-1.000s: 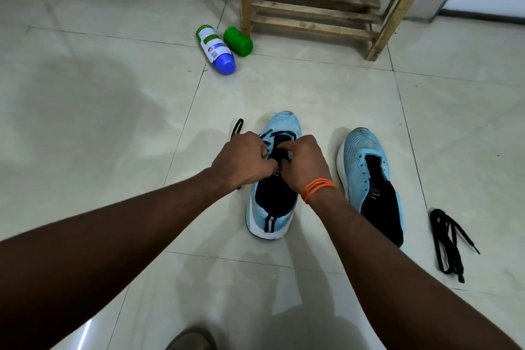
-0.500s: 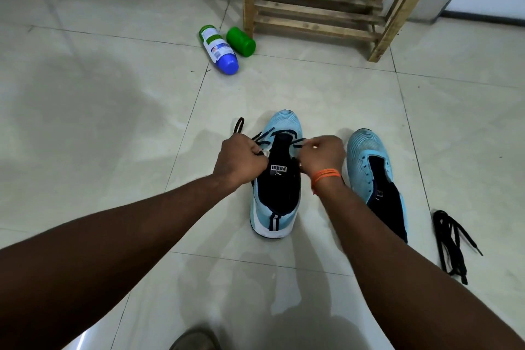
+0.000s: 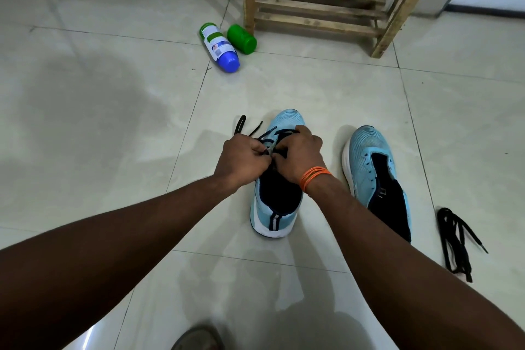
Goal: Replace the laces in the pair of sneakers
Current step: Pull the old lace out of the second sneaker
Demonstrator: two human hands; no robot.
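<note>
Here, the left hand (image 3: pixel 241 159) and the right hand (image 3: pixel 298 153) met knuckle to knuckle over the pale blue knit sneaker (image 3: pixel 285 121), which stood upright on its white sole on the glossy cream floor tiles (image 3: pixel 113 122), toe pointing away from the person. Both hands had their fingers curled and pinched the black flat lace (image 3: pixel 257 130) threaded across its front eyelets; two free ends trailed onto the floor just left of the toe. A stack of thin orange bands (image 3: pixel 314 175) circled the right wrist. The second pale blue sneaker (image 3: pixel 366 156) lay unlaced just to the right, and a bundled loose black lace (image 3: pixel 454 239) lay beyond it. Farther off, a white bottle with a blue cap (image 3: pixel 220 47) and a green plastic cylinder (image 3: pixel 241 38) lay beside a wooden slatted stand (image 3: pixel 318 6).
</note>
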